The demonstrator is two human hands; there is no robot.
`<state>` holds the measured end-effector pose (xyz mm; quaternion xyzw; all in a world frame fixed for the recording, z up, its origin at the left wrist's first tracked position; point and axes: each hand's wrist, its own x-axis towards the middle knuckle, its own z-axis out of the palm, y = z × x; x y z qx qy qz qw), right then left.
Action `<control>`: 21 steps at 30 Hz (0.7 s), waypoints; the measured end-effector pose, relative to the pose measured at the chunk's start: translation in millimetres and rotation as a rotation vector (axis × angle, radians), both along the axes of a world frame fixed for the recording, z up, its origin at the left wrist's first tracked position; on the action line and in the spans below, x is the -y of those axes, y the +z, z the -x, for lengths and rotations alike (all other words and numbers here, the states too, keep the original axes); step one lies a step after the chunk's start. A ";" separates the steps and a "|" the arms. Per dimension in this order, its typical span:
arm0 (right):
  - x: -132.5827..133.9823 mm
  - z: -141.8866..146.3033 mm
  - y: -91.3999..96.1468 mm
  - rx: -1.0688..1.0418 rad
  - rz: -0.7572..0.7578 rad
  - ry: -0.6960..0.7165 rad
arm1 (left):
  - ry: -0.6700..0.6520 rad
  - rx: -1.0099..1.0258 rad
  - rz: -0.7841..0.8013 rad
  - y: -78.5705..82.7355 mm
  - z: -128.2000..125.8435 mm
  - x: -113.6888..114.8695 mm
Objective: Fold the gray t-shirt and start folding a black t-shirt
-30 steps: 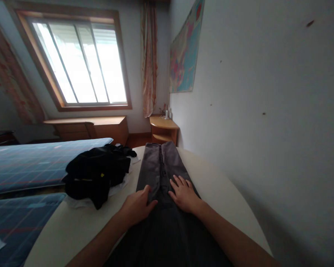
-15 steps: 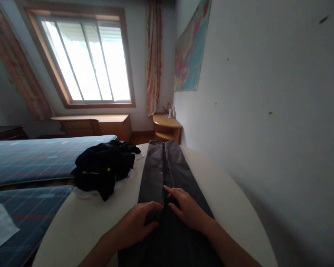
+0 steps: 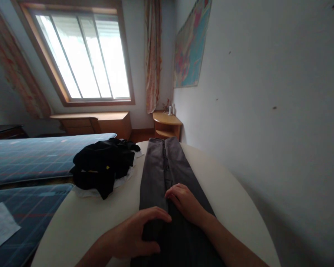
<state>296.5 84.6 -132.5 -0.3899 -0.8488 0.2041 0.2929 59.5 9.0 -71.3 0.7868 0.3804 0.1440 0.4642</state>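
Observation:
A long dark grey garment point(image 3: 153, 178) lies lengthwise on the white table point(image 3: 225, 178). Its two sides meet near the middle, where a narrow gap shows darker cloth; its exact kind is not clear. My left hand point(image 3: 139, 230) is over the garment's left side near me, thumb and fingers spread apart, with nothing held between them. Farther up, my right hand point(image 3: 186, 204) rests on the right side with its fingers curled together at the middle edge of the cloth. Its fingertips are partly hidden.
A heap of black clothes point(image 3: 105, 167) with white cloth under it sits on the table's left. Blue plaid mattresses point(image 3: 39, 155) are beyond it, one bearing a white sheet of paper point(image 3: 2, 226). A wall point(image 3: 267, 74) runs along the right. Wooden desks point(image 3: 114, 122) stand under the window.
My left hand has opened wider, its thumb shifting towards me. My right hand's fingers, stretched along the middle gap before, are now curled together. The view has tilted slightly.

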 end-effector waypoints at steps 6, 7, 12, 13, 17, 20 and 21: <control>-0.5 -0.6 -2.0 0.004 0.038 -0.017 | -0.096 -0.125 0.038 1.0 -6.6 5.8; -0.1 -0.7 -2.8 0.022 0.044 -0.020 | -0.108 -0.150 0.041 0.5 -8.5 6.4; 0.2 -1.6 -1.2 0.055 0.070 -0.031 | -0.085 -0.169 0.192 -6.5 -16.7 7.0; -1.5 -1.6 0.1 0.059 0.079 -0.021 | -0.089 -0.142 0.170 -9.7 -17.8 6.5; -21.8 2.7 5.2 0.038 0.135 -0.088 | -0.186 -0.100 -0.256 -25.8 -22.4 1.9; -52.2 11.5 7.4 0.075 0.108 -0.202 | -0.248 -0.149 -0.461 -35.8 -26.7 -3.3; -64.1 15.3 8.1 0.106 0.089 -0.229 | -0.262 -0.167 -0.494 -38.0 -28.0 -5.0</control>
